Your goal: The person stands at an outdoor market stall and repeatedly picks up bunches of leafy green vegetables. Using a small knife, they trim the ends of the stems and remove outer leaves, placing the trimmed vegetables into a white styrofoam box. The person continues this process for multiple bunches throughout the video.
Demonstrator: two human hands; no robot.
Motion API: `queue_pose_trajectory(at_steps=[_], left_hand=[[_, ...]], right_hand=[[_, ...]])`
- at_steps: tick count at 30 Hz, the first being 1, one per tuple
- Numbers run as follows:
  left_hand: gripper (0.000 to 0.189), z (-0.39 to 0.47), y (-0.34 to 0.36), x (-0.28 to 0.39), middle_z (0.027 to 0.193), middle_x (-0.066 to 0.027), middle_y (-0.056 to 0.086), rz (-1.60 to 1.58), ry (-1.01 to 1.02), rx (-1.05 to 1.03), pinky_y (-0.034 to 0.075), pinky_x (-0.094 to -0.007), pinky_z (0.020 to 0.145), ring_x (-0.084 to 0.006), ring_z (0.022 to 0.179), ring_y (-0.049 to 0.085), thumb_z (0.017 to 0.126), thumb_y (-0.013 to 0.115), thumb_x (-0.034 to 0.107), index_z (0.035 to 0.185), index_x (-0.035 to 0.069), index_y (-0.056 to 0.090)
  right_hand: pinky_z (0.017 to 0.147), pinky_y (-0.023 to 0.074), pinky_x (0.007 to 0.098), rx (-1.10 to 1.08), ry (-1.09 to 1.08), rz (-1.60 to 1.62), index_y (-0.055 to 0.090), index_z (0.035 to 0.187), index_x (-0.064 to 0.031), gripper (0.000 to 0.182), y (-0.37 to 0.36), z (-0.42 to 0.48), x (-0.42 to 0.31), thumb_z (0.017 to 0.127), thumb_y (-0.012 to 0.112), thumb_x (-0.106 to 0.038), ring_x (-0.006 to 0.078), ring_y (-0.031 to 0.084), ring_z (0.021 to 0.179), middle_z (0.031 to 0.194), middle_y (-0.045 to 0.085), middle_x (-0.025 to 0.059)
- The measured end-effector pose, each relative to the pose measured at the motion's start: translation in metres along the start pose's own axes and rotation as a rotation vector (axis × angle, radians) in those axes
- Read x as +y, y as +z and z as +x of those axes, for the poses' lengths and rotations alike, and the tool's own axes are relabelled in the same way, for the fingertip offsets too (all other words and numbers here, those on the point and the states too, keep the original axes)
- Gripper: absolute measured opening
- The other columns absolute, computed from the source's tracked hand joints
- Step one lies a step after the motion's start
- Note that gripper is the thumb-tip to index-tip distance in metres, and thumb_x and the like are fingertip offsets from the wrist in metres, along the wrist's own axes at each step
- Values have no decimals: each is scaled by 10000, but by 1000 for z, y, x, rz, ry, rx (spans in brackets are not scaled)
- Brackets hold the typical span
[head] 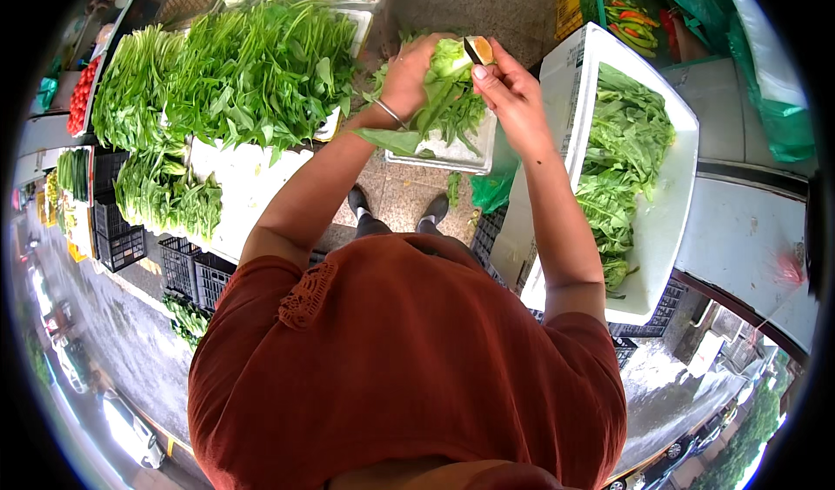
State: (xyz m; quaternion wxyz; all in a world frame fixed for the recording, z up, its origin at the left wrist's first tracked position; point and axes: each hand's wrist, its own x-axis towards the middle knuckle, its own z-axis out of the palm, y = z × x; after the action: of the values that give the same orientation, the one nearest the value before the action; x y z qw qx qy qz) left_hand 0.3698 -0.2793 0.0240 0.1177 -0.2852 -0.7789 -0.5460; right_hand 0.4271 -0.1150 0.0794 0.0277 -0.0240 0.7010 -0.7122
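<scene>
My left hand [408,78], with a bangle at the wrist, grips a head of leafy lettuce [449,59] whose long leaves hang down. At its root end, the cut stem base [483,49] shows orange-brown. A small knife with a dark blade [470,52] lies against the stem just beside that base. My right hand [515,92] is closed around the knife, thumb near the blade; its handle is hidden by the fingers. Below the lettuce is a white foam tray [438,162] with some green leaves over it.
To my right stands a white foam box [659,255] of leafy lettuce [620,138]. Piled water spinach [261,72] and shorter leafy greens [169,190] lie to the left. A green plastic bag [490,192] is near my feet. Black crates [179,262] stand below the left-hand stall.
</scene>
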Motion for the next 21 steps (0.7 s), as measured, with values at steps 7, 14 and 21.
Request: queue_pose_trajectory(at_steps=[7, 14, 21], left_hand=[[627, -2, 3, 2, 1018, -57, 570, 45, -21, -67, 424, -312, 845, -187, 952, 547, 602, 784, 151, 1152, 68, 495], [558, -4, 9, -5, 975, -47, 568, -315, -159, -196, 435, -270, 797, -134, 900, 543, 611, 793, 170, 1084, 56, 519], [608, -6, 16, -6, 946, -79, 600, -141, -151, -94, 447, -297, 794, -189, 892, 577, 587, 812, 281, 1065, 62, 507]], right_hand=[[707, 410, 196, 46, -49, 22, 463, 1250, -1, 452, -4, 2, 11, 860, 597, -186, 43, 493, 807, 916, 602, 5], [449, 274, 171, -19, 64, 157, 495, 1236, -39, 391, -26, 3, 27, 881, 560, -189, 29, 354, 543, 698, 477, -64], [401, 244, 180, 163, 382, 287, 513, 1204, -52, 426, -42, 12, 37, 860, 587, -291, 46, 363, 527, 689, 467, -31]])
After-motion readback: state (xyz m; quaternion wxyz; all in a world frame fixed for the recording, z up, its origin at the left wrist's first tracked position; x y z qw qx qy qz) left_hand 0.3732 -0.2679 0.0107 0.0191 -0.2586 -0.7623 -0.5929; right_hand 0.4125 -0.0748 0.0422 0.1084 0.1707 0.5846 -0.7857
